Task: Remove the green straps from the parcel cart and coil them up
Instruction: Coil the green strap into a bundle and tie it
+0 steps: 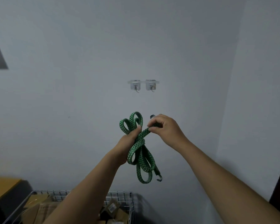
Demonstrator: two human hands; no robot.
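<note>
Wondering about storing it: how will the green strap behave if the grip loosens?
Probably floppy: the green strap droops in loose loops below the left hand. Its loops would likely spring apart. The dangling metal hook may swing and snag.

Both my arms are bare along all the length that shows: my left forearm (90, 188) and my right forearm (217, 173) run uncovered to the bottom edge of the view. My left hand (129, 141) and my right hand (166, 128) are bare too, wrists included. On my left thumb the nail (138, 126) shows as a small pale patch, cut short I think, though the picture is too soft there to be sure. The right forearm looks broader, lying nearer the lens.
</note>
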